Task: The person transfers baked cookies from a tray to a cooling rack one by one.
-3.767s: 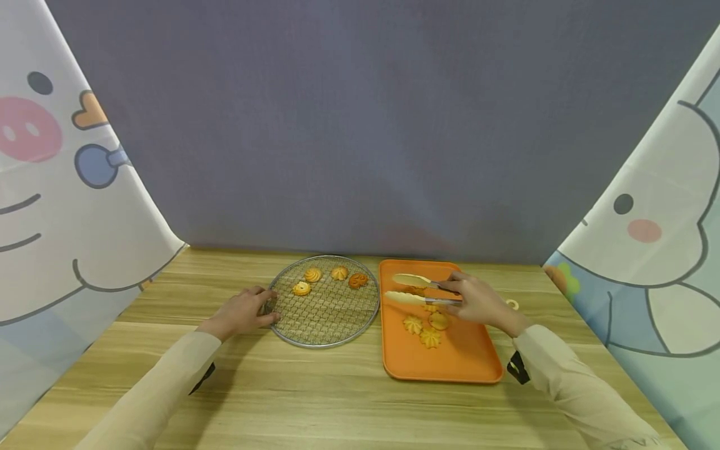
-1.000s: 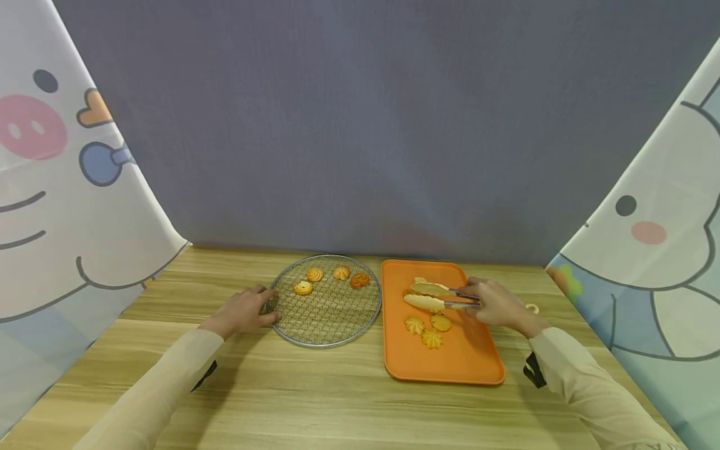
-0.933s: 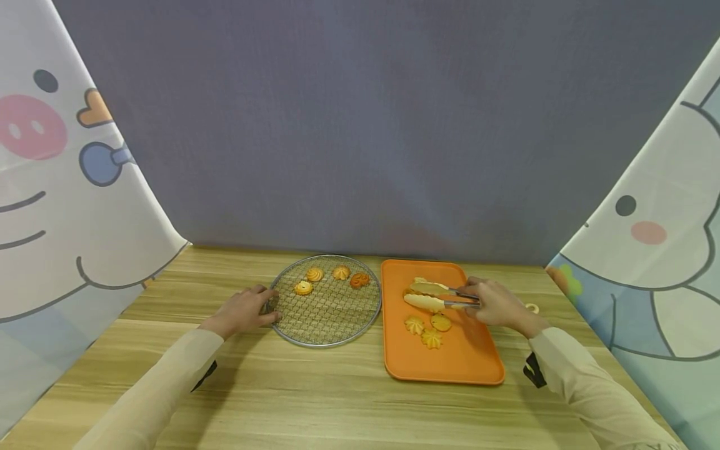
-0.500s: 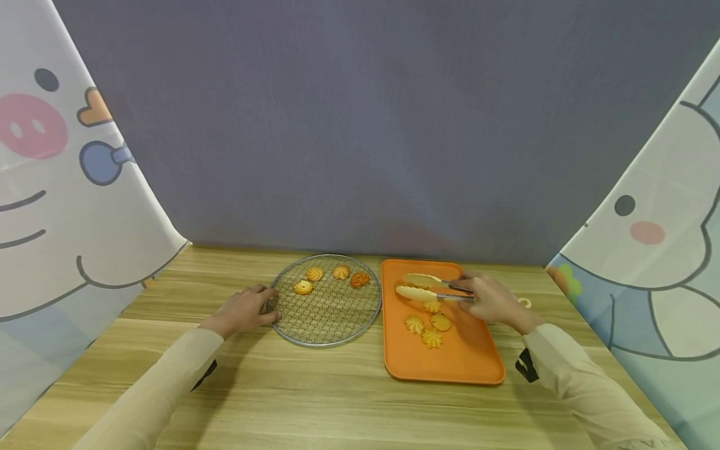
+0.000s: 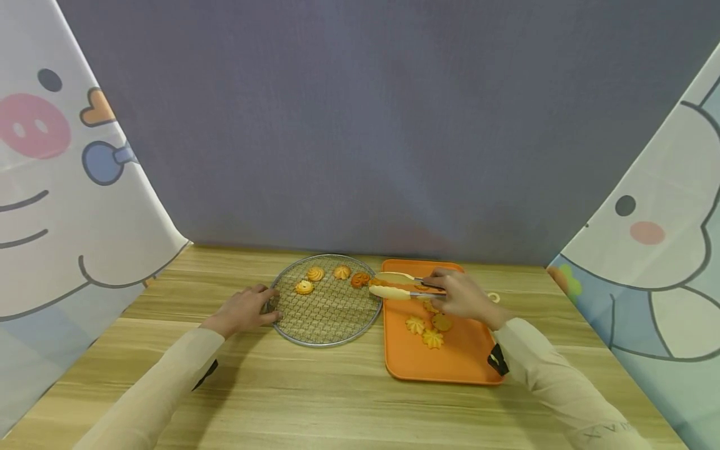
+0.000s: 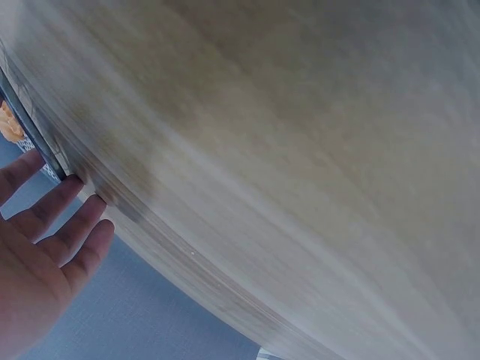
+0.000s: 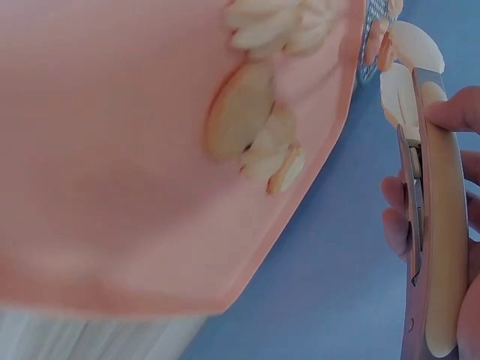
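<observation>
My right hand grips a pair of tongs with pale, scalloped tips and metal arms. Between the tips, an orange-brown cookie shows in the right wrist view. In the head view the tips overlap the right rim of a round wire mesh rack. Several piped cookies lie along the rack's far side, among them a darker brown one close to the tongs. My left hand rests at the rack's left rim, thumb and fingers spread; the left wrist view shows its fingers fairly straight, fingertips at the rim.
An orange tray lies right of the rack, under my right forearm and hand. Several cookies sit near its middle. Both stand on a wooden table, with a grey partition behind and cartoon-printed panels at each side.
The right hand has lifted the tongs and moved them left from over the tray to the rack's right edge, a brown cookie between the tips. The left hand stays put.
</observation>
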`<state>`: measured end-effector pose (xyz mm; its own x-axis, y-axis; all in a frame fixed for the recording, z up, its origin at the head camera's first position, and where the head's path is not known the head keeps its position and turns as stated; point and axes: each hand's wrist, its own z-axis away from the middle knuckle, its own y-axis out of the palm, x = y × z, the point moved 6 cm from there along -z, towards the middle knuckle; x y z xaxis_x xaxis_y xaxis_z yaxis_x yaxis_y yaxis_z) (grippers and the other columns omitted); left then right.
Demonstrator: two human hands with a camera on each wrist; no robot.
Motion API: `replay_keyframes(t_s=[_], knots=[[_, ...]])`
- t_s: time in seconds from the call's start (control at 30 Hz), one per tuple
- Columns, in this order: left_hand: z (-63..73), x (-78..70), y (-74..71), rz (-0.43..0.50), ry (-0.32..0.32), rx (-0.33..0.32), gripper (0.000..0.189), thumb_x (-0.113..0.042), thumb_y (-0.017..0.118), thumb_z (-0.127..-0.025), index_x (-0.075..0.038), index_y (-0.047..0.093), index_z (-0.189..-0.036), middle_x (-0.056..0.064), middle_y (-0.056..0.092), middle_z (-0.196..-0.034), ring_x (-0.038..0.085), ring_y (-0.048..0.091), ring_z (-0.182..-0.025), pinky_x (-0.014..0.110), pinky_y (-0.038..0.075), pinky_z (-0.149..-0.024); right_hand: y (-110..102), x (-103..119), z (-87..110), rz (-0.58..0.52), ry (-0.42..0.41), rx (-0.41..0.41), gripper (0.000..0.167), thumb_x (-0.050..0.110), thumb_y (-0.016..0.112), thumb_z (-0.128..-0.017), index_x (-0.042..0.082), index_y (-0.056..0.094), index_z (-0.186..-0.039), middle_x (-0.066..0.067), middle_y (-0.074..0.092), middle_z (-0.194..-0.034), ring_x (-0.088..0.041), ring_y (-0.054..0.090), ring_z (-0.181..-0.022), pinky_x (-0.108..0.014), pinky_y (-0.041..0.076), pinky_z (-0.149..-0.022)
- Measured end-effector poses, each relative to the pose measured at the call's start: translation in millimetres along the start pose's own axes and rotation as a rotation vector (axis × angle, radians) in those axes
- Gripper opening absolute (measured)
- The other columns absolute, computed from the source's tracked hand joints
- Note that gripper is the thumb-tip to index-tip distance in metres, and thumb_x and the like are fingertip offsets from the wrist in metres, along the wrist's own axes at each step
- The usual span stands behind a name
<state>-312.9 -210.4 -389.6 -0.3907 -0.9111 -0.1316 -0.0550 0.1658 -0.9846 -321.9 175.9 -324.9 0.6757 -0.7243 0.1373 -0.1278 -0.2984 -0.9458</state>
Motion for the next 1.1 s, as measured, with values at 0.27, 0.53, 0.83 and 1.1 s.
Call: replay_keyframes(t_s=[0.27, 0.53, 0.83, 1.1], knots=[[-0.7, 1.8, 1.0, -0.009, 0.003, 0.003, 0.05, -0.042, 0.06, -0.085, -0.007, 0.054, -0.121, 0.021, 0.056, -0.116, 0.042, 0.056, -0.1, 0.059, 0.045, -0.083, 13.4, 21.0, -20.4, 0.001, -0.033, 0.03, 0.038, 0.015, 0.067, -0.079, 0.004, 0.063, -0.115, -0.006, 0.061, -0.095, -0.005, 0.046, -0.062, -0.019, 0.036, -0.051], [-1.1, 2.0, 1.9, -0.008, -0.003, 0.014, 0.051, -0.041, 0.06, -0.086, -0.007, 0.053, -0.123, 0.023, 0.055, -0.119, 0.043, 0.055, -0.102, 0.06, 0.044, -0.084, 28.4, 37.7, -40.3, 0.036, -0.07, 0.06, 0.038, 0.016, 0.067, -0.079, 0.008, 0.064, -0.116, -0.004, 0.061, -0.094, -0.005, 0.043, -0.061, -0.017, 0.034, -0.049], [-0.7, 0.5, 0.1, 0.001, 0.001, -0.006, 0.049, -0.041, 0.061, -0.085, -0.008, 0.055, -0.12, 0.021, 0.057, -0.116, 0.042, 0.056, -0.1, 0.059, 0.045, -0.083, 41.5, 48.1, -59.7, 0.035, -0.061, 0.077, 0.038, 0.02, 0.063, -0.082, 0.006, 0.062, -0.118, -0.002, 0.059, -0.092, -0.006, 0.042, -0.061, -0.019, 0.034, -0.049], [-0.8, 0.1, -0.1, -0.002, 0.002, -0.01, 0.047, -0.041, 0.062, -0.084, -0.008, 0.056, -0.118, 0.02, 0.058, -0.114, 0.041, 0.057, -0.098, 0.058, 0.046, -0.081, 49.2, 51.5, -71.1, 0.018, -0.045, 0.106, 0.04, 0.019, 0.062, -0.082, 0.005, 0.061, -0.119, -0.009, 0.061, -0.1, -0.008, 0.043, -0.062, -0.021, 0.034, -0.049]])
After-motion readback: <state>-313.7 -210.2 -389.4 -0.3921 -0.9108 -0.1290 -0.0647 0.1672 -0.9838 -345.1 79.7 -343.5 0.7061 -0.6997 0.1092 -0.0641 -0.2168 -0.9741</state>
